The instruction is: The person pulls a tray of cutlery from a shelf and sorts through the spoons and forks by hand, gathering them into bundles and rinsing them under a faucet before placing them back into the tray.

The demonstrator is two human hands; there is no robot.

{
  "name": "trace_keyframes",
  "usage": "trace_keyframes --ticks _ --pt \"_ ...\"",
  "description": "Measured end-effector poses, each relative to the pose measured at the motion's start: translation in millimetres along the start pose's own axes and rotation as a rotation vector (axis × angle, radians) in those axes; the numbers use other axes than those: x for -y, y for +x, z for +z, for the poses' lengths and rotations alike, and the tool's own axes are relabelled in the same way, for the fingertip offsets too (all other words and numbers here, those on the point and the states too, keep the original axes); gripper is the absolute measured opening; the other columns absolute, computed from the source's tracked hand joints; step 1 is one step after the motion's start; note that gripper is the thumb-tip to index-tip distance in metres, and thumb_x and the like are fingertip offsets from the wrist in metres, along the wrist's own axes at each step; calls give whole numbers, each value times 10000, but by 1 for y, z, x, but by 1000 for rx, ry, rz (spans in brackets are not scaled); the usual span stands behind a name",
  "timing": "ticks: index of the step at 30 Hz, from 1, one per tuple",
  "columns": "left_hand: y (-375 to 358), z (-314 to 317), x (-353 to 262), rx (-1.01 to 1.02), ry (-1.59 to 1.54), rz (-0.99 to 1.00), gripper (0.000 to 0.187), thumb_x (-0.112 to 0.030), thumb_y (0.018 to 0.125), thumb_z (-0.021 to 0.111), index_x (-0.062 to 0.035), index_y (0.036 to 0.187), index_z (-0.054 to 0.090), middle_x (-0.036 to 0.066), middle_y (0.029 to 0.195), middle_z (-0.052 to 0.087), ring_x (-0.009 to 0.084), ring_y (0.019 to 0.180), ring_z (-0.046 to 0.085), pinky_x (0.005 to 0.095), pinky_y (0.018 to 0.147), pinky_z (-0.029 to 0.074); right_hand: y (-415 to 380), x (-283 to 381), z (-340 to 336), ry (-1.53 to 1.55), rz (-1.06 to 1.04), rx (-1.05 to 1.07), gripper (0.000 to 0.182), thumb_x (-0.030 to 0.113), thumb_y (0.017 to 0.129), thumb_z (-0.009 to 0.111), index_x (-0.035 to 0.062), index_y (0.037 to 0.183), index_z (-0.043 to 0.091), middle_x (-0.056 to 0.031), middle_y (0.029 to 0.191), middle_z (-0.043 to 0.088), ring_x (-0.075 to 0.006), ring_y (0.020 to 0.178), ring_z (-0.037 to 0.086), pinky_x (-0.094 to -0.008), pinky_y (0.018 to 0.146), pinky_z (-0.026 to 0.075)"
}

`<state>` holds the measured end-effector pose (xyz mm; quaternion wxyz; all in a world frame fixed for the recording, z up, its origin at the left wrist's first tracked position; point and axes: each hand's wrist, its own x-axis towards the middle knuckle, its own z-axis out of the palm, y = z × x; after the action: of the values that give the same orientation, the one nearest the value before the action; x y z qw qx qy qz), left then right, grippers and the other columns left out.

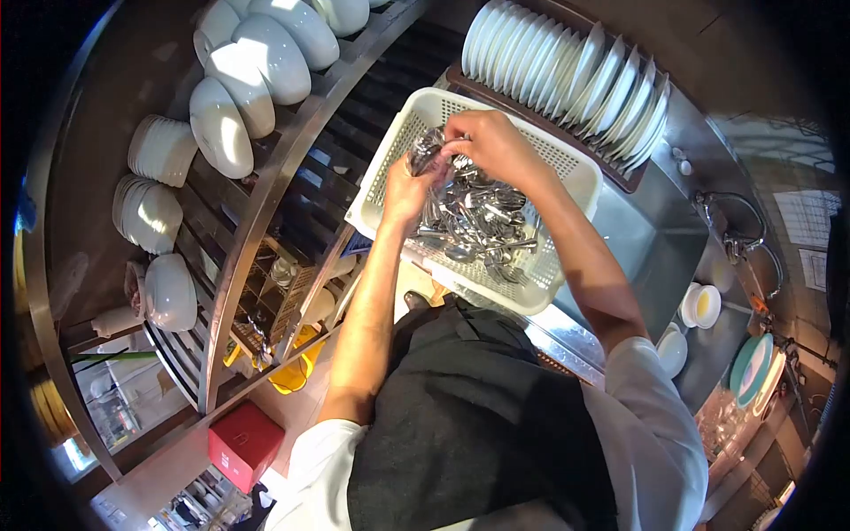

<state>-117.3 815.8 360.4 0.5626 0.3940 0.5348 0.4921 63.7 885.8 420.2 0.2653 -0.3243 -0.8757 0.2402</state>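
A cream perforated plastic basket (580, 177) lies in front of me, with a heap of metal cutlery (482, 217) inside, spoons and forks among it. Over the basket's left part, my left hand (407, 193) is closed around a bunch of spoons (427, 146), their shiny bowls pointing up and away from me. My right hand (491, 146) meets that bunch from the right, thumb and fingers pinched together at its side. The exact piece between the right fingertips is partly hidden.
White plates (549, 66) stand on edge in a brown rack (633, 183) beyond the basket. A metal sink (642, 252) with a faucet (742, 239) is at right. Slatted metal shelving (266, 208) with white bowls (221, 128) rises at left. A red box (245, 442) sits below.
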Motion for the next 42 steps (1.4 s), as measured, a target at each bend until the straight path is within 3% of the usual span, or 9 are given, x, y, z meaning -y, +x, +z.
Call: trace_keyframes --ticks 3,6,8,10,17,27,31,40,42 --pt "-1 -13 6 177 -262 -155 411 -297 921 764 -63 1219 605 33 897 655 155 715 627 325 675 561 -6 -16 31 596 311 -153 225 133 842 818 13 959 667 -3 840 667 -81 796 624 -265 662 489" --pt "-8 -7 17 129 -390 -238 476 -266 927 766 -62 1303 558 23 945 616 137 731 595 347 660 585 -23 -35 47 1015 580 -148 252 137 843 827 4 993 674 8 858 674 -86 787 628 -251 670 507" --pt "-7 -10 22 33 -412 -282 432 -187 913 774 -26 1265 582 19 930 625 117 726 587 306 656 554 -41 -56 57 781 728 -112 286 250 898 776 -4 1003 699 -51 884 717 -167 808 680 -331 705 549" --pt "-5 -10 25 -38 -238 -148 406 -147 898 779 -12 1236 599 46 976 659 148 817 629 310 742 554 -59 -55 61 -305 966 154 429 433 896 733 13 982 750 -158 1019 744 -280 886 719 -443 809 540" --pt "-6 -24 68 153 583 164 477 -198 766 828 1 1147 620 110 979 738 221 922 692 357 868 523 -72 -65 110 -92 1124 -90 328 381 869 739 62 944 766 -164 1058 729 -345 1045 665 -511 926 486" --pt "-2 -3 27 -75 -98 -79 71 -30 911 649 -29 841 636 45 724 636 126 525 527 297 494 421 -96 -33 -58 -131 515 -620 108 66 866 703 19 959 732 -157 937 691 -372 872 676 -453 776 533" --pt "5 16 -2 199 -284 -198 577 -417 961 691 57 1266 566 197 1229 662 351 1189 644 468 944 570 -72 -16 -61 -153 231 -297 117 64 862 707 3 962 718 -162 925 689 -363 836 671 -423 763 525" --pt "7 31 38 76 -292 -223 54 -36 896 694 -13 922 653 34 701 589 136 565 571 285 520 503 -57 -28 46 810 602 -347 181 100 897 732 33 1064 711 -86 943 733 -112 836 672 -298 737 553" --pt "6 12 34 -64 -139 -145 80 -16 857 705 -9 883 629 29 642 569 121 479 506 311 469 448 -90 -40 52 162 585 -197 224 149 881 729 28 1068 705 -132 928 729 -250 885 706 -406 801 548"
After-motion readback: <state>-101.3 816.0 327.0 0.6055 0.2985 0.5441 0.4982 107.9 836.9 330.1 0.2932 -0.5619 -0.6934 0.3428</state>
